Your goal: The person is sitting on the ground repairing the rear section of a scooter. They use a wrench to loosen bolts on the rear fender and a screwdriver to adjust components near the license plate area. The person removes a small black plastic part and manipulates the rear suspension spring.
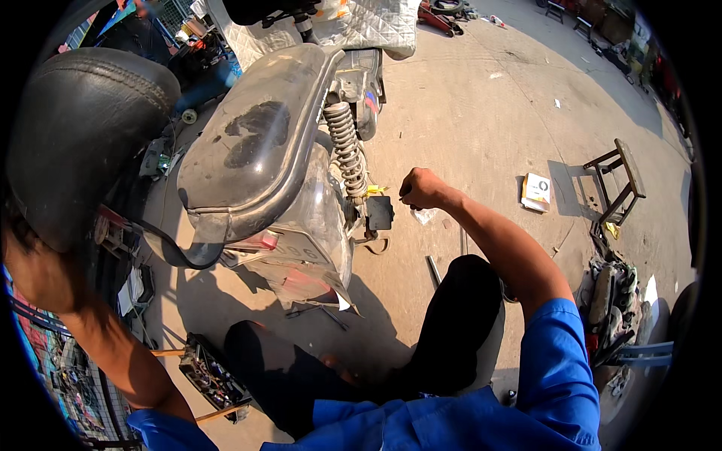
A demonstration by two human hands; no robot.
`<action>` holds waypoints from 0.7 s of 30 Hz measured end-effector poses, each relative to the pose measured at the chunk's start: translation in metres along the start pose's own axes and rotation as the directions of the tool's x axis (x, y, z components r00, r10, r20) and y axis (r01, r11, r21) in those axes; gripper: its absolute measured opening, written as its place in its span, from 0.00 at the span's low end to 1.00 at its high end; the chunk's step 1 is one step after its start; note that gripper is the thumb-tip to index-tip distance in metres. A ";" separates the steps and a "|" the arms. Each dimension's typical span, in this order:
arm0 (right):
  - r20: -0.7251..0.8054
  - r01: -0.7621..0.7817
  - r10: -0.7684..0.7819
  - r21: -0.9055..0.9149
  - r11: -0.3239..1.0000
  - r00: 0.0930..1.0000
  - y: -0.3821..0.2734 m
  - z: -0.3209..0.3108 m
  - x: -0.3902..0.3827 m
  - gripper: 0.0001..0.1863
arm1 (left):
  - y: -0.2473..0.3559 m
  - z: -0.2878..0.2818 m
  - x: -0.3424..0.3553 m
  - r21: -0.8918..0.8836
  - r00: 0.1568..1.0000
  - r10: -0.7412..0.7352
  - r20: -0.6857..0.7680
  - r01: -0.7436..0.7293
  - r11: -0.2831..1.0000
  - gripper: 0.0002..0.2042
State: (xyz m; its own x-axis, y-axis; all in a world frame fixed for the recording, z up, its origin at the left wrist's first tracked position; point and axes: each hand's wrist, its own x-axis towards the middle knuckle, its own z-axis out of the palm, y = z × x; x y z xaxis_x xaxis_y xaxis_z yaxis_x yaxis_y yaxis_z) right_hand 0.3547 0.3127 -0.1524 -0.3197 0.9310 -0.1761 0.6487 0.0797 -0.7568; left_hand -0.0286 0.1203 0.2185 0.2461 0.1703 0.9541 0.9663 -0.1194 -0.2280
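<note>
In front of me stands a dusty electric scooter with a long black seat and a coil-spring shock absorber on its right side. Beside the shock hangs a small black box, with yellow wire ends above it. My right hand is closed just right of that box, apart from it; what its fingers hold, if anything, is hidden. At the far left a black padded backrest tilts on a curved black bar. My left hand lies against its lower edge, the fingers lost in shadow.
A low wooden stool stands at the right, near a white box. Lower left, a dark tray of small parts lies on the ground. Tools lie beneath the scooter's tail. A heap of parts sits at the right.
</note>
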 end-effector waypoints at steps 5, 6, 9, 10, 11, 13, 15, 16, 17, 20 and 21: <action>0.048 0.009 0.012 -0.416 0.909 0.999 -0.020 0.025 0.037 0.07 | 0.035 0.014 0.007 -0.668 0.986 -0.149 0.075 0.160 0.727 0.22; 0.023 0.006 0.005 -0.455 0.891 1.000 -0.032 0.032 0.039 0.08 | 0.044 0.014 0.014 -0.800 0.994 -0.065 0.090 0.111 0.590 0.22; -0.218 -0.057 -0.005 -0.276 0.959 0.976 -0.037 0.052 0.039 0.09 | 0.036 0.009 0.015 -0.714 0.991 -0.080 0.105 0.131 0.687 0.26; -0.312 -0.035 -0.038 -0.224 0.974 0.949 -0.035 0.061 0.036 0.10 | 0.037 0.008 0.014 -0.695 0.991 -0.084 0.103 0.132 0.707 0.25; -0.322 -0.001 -0.061 -0.189 0.982 0.945 -0.033 0.065 0.036 0.11 | 0.038 0.007 0.013 -0.713 0.988 -0.101 0.114 0.152 0.685 0.26; -0.310 0.012 -0.077 -0.204 0.979 0.947 -0.030 0.069 0.036 0.10 | 0.037 0.008 0.014 -0.692 0.994 -0.083 0.065 0.105 0.714 0.27; -0.313 0.025 -0.090 -0.206 0.978 0.946 -0.031 0.073 0.035 0.10 | 0.039 0.009 0.014 -0.684 0.996 -0.084 0.042 0.090 0.724 0.27; -0.321 0.032 -0.098 -0.204 0.978 0.942 -0.031 0.075 0.036 0.10 | 0.040 0.009 0.014 -0.688 0.994 -0.097 0.041 0.099 0.719 0.27; -0.329 0.039 -0.105 -0.202 0.979 0.938 -0.031 0.076 0.037 0.10 | 0.041 0.009 0.013 -0.691 0.993 -0.110 0.040 0.107 0.715 0.28; -0.375 0.033 -0.123 -0.238 0.971 0.919 -0.028 0.084 0.046 0.10 | 0.042 0.010 0.013 -0.690 0.994 -0.103 0.031 0.096 0.717 0.28; -0.369 0.031 -0.116 -0.229 0.973 0.922 -0.024 0.084 0.048 0.11 | 0.043 0.011 0.013 -0.701 0.993 -0.113 0.032 0.103 0.705 0.28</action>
State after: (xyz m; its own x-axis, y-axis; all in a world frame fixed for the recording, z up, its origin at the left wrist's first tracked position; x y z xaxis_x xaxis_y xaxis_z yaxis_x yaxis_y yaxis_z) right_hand 0.2655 0.3251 -0.1953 -0.1152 0.9807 0.1577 0.7795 0.1877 -0.5976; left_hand 0.0165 0.1280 0.2188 0.1372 0.2142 0.9671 0.6543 -0.7526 0.0739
